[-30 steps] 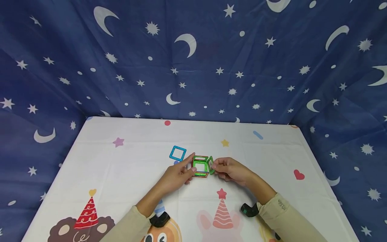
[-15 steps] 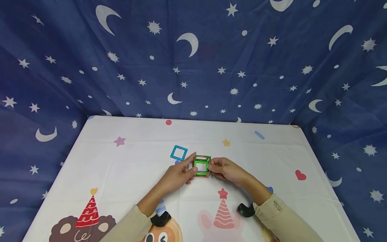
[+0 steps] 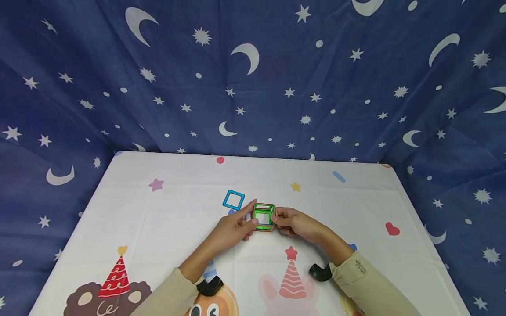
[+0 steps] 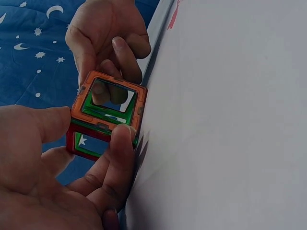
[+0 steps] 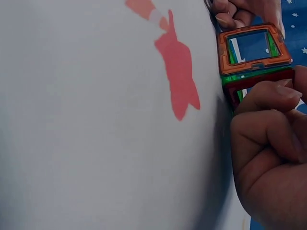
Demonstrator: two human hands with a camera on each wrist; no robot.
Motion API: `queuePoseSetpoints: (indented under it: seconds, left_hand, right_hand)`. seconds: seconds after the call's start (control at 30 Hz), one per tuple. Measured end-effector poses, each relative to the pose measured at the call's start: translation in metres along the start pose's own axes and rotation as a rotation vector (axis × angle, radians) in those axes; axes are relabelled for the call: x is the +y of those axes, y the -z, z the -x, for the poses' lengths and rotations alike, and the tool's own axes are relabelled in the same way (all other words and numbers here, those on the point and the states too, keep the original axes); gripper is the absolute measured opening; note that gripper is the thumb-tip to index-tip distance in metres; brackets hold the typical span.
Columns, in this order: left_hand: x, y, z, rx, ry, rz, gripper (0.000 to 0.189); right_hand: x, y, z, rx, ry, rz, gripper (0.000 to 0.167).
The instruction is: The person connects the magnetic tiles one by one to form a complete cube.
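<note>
A small open-topped box of see-through magnetic tiles [image 3: 263, 228] stands on the table between both hands. Its bottom and inner edges look green; an orange tile [image 4: 79, 103] forms the side facing the person. The left hand [image 3: 232, 229] grips the box's left side, where a red tile shows in the left wrist view. On the right side, the right hand [image 3: 295, 222] pinches an upright tile, dark red [image 5: 268, 76] outside in the right wrist view. Fingers partly cover both sides. A blue square magnetic tile [image 3: 231, 207] lies flat just behind the left hand.
The white tablecloth [image 3: 189, 210] carries printed stars, hearts and party-hat animals. A dark blue curtain [image 3: 272, 131] with moons and stars rises behind the table and along both sides. Black wrist straps [image 3: 210, 286] sit by the sleeves.
The right hand has swung the tilted right-hand tile leftward and upright against the box, closing that side. The left hand keeps its grip; the blue tile stays put.
</note>
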State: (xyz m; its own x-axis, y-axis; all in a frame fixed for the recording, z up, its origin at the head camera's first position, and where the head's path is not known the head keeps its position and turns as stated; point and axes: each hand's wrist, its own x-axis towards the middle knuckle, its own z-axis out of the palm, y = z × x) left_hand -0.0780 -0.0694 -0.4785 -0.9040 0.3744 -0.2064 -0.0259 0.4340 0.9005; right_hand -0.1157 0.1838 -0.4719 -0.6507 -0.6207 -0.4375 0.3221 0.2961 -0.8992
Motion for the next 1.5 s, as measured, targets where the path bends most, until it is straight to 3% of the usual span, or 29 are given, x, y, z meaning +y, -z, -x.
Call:
queuePoseSetpoints:
  seconds: [0.5,0.8,0.9,1.03,1.13,1.23,1.33,1.5]
  left_hand:
    - [-0.003,0.002,0.0,0.003,0.004,-0.002,0.062]
    - [-0.003,0.001,-0.001,0.01,0.013,0.009,0.063]
    - [-0.004,0.001,-0.002,0.011,0.022,0.011,0.063]
    - [-0.005,0.0,-0.002,0.003,0.038,0.011,0.063]
    - [-0.005,0.0,-0.002,0.003,0.046,0.012,0.063]
    - [-0.004,0.001,-0.002,0.007,0.048,0.018,0.062]
    - [-0.004,0.001,-0.002,0.006,0.053,0.025,0.062]
    - [-0.002,0.0,-0.002,-0.004,0.038,0.02,0.062]
  right_hand:
    - [0.005,-0.002,-0.005,-0.011,0.031,-0.051,0.041]
    - [0.005,0.003,-0.007,0.002,0.022,-0.002,0.032]
    - [0.002,0.009,-0.009,0.022,-0.013,0.076,0.029]
    - [-0.013,0.024,-0.012,0.123,-0.049,0.235,0.04]
    - [-0.032,0.035,-0.022,0.215,-0.025,0.334,0.046]
    - [-0.055,0.04,-0.04,0.249,0.038,0.433,0.041]
    - [-0.078,0.041,-0.062,0.211,0.112,0.574,0.027]
    - [-0.107,0.037,-0.101,0.044,0.155,0.804,0.011]
